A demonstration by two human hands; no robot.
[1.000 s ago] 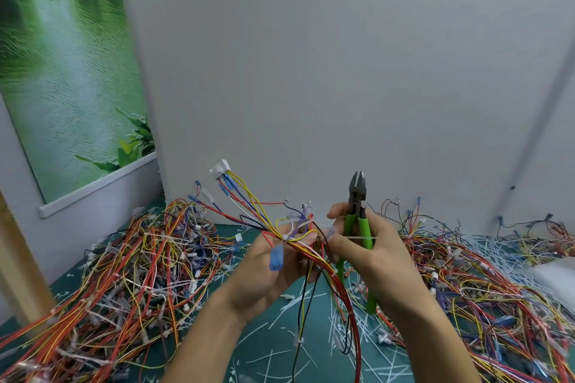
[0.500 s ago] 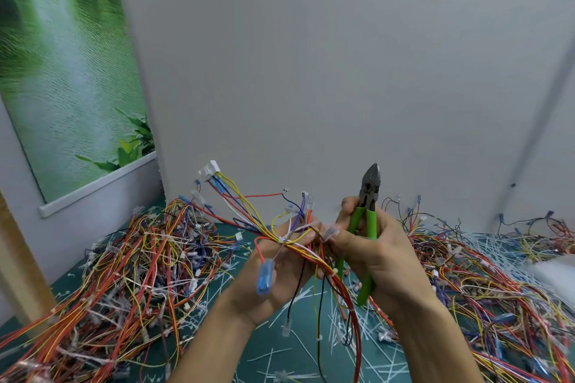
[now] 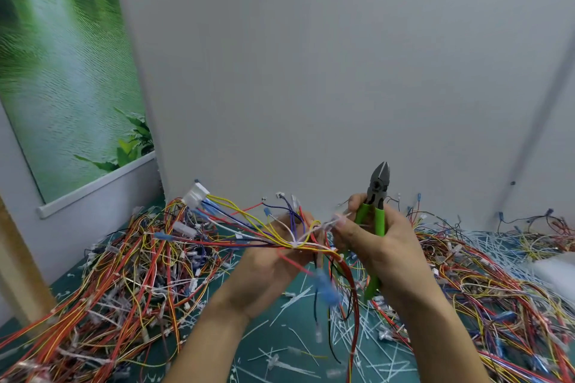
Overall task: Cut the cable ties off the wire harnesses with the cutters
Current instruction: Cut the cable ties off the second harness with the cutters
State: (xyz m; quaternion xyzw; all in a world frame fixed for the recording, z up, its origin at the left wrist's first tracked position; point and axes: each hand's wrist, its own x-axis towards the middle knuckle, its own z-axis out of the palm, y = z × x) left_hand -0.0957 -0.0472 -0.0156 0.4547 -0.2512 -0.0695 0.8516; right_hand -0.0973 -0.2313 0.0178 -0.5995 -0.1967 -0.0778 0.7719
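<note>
Since half a second ago the white connector [image 3: 195, 194] at the far end of the harness [image 3: 249, 236] went lower, so the wires now fan out flatter to the left. The blue terminal [image 3: 325, 288], which hung under the left hand [image 3: 270, 264], swung to the right and is blurred. The cutters [image 3: 376, 196] also shifted a little to the right.

The left hand is palm up under the harness, and its fingers curl around the wires at the place where they come together. A white tie [image 3: 294, 244] binds the wires at this place, just beside the fingertips. From there red wires hang down in a loop.

The right hand [image 3: 385, 246] grips the green handles of the cutters with its curled outer fingers. The head of the cutters points up, above the harness and apart from it, and the blades look nearly closed. Thumb and forefinger of the same hand pinch a thin white piece at the right end of the harness. I cannot tell if this piece is a tie.

Both hands are above the green worktop [image 3: 280, 345]. On the worktop a left pile [image 3: 124, 274] and a right pile [image 3: 482, 274] of coloured harnesses lie, with many white scraps [image 3: 373, 351] between them. Behind stands a grey wall [image 3: 311, 71], with a green poster [image 3: 62, 71] at the left.
</note>
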